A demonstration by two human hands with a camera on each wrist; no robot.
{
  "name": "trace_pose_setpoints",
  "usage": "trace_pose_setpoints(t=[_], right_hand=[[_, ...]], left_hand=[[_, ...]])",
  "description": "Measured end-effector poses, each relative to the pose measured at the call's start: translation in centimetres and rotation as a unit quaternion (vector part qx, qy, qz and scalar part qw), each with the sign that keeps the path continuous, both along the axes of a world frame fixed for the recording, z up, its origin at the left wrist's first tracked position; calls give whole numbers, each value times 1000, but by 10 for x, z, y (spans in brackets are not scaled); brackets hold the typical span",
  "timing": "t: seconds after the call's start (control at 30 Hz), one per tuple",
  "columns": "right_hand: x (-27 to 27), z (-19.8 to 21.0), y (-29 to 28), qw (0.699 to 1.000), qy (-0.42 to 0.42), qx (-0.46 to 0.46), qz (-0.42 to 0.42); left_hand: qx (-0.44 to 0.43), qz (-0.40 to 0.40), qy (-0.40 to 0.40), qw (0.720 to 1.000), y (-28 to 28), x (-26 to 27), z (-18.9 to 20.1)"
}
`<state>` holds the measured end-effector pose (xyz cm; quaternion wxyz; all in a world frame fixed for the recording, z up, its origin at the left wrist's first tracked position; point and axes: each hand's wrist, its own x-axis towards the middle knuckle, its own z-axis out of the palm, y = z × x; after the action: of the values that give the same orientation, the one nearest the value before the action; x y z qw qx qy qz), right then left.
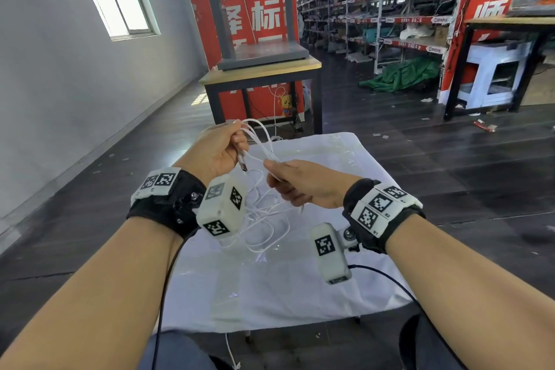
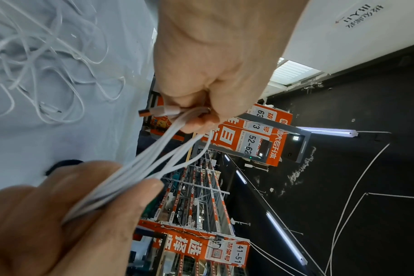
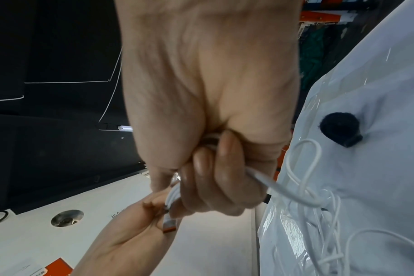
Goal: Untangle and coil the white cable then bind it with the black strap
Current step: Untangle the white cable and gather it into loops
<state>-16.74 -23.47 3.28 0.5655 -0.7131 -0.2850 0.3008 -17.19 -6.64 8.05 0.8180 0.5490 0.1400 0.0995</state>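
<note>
The white cable point(image 1: 259, 123) runs in several strands between my two hands above the table. My left hand point(image 1: 237, 144) pinches a bunch of loops together with the cable's USB plug point(image 1: 242, 163), which sticks out below the fingers point(image 2: 201, 119). My right hand point(image 1: 271, 171) grips the same strands a short way along, fingers point(image 3: 201, 164) curled round them. Below the hands the remaining cable hangs down into a loose tangle point(image 1: 267, 219) on the cloth. The black strap point(image 3: 338, 130) lies rolled up on the cloth beside the tangle; the head view does not show it.
The small table point(image 1: 300, 279) is covered with a white cloth under clear plastic. Dark floor surrounds it. A wooden-topped table point(image 1: 261, 72) stands just behind, and warehouse shelves point(image 1: 390, 9) fill the back right. Black sensor leads hang from both wrists.
</note>
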Motion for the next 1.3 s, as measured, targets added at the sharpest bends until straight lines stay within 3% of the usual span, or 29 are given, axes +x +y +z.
trace_pose_setpoints(t=[0.4, 0.53, 0.73, 0.8, 0.93, 1.13, 1.2, 1.3], right_hand=[[11, -12, -11, 990, 54, 85, -102], [10, -15, -6, 993, 3, 28, -115], [3, -18, -3, 993, -45, -56, -92], [3, -17, -5, 995, -34, -44, -86], [9, -15, -10, 994, 72, 39, -77], [12, -15, -7, 990, 84, 76, -87], [13, -15, -9, 990, 87, 73, -79], [14, -17, -12, 989, 88, 84, -79]], left_hand=[[187, -46, 38, 981, -5, -12, -17], [121, -86, 45, 988, -19, -16, -17], [90, -14, 58, 994, -34, -16, -17], [73, -10, 62, 995, -36, -16, -19], [81, -7, 45, 996, -38, -13, -20], [90, -56, 8, 994, -52, -12, -20], [112, -55, 1, 992, -52, -10, -21], [285, -35, 1, 958, -43, -7, -29]])
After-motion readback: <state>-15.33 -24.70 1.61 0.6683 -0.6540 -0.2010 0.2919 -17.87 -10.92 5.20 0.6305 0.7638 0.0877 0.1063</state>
